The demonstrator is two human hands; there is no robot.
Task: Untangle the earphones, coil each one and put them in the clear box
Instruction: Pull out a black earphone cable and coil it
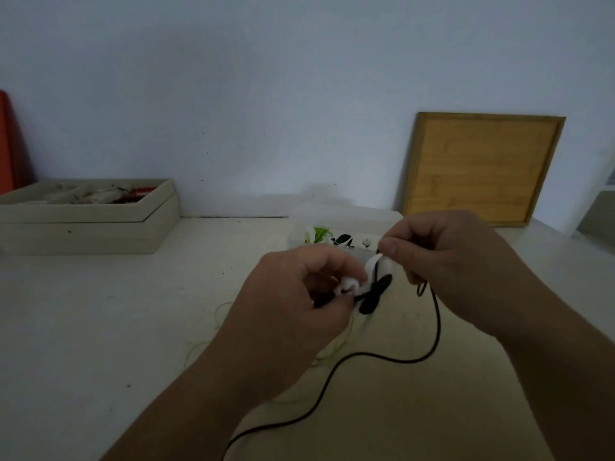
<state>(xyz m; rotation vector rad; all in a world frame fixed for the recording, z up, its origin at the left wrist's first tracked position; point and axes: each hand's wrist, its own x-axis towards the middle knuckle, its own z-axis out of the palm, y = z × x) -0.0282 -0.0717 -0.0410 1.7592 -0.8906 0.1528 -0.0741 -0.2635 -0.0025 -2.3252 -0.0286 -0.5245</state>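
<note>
My left hand (pixel 299 294) and my right hand (pixel 446 257) are raised above the table, both pinching a tangle of black and white earphones (pixel 372 287) between them. A black cable (pixel 432 347) hangs from my right hand and loops down over the table toward the near edge. A thin green cable (pixel 332 356) lies on the table under my left hand. Just behind my hands stands the clear box (pixel 346 221), with green, white and black earphones inside it.
A beige open box (pixel 100 224) with small items sits at the back left. A wooden framed board (pixel 482 168) leans on the wall at the back right. A red object (pixel 8 141) is at the far left edge.
</note>
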